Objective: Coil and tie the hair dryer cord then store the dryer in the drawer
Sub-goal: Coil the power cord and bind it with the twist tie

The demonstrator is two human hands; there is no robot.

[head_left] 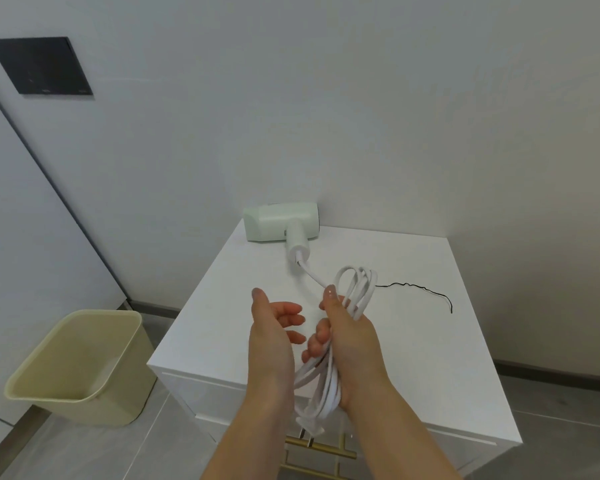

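Observation:
A pale green hair dryer (pixel 280 221) lies on its side at the back left of the white cabinet top (pixel 413 341), its handle pointing toward me. Its white cord (pixel 357 289) runs from the handle into a bundle of several loops. My right hand (pixel 350 344) grips that bundle around its middle, thumb up. The plug (pixel 309 432) hangs below my wrists. My left hand (pixel 274 327) is beside the bundle, fingers relaxed and holding nothing. A thin black tie wire (pixel 420 289) lies on the top to the right of the loops.
A beige waste bin (pixel 80 368) stands on the grey floor left of the cabinet. Gold drawer handles (pixel 329 452) show on the cabinet front below my arms. The wall is close behind the dryer, with a dark panel (pixel 40 65) at upper left.

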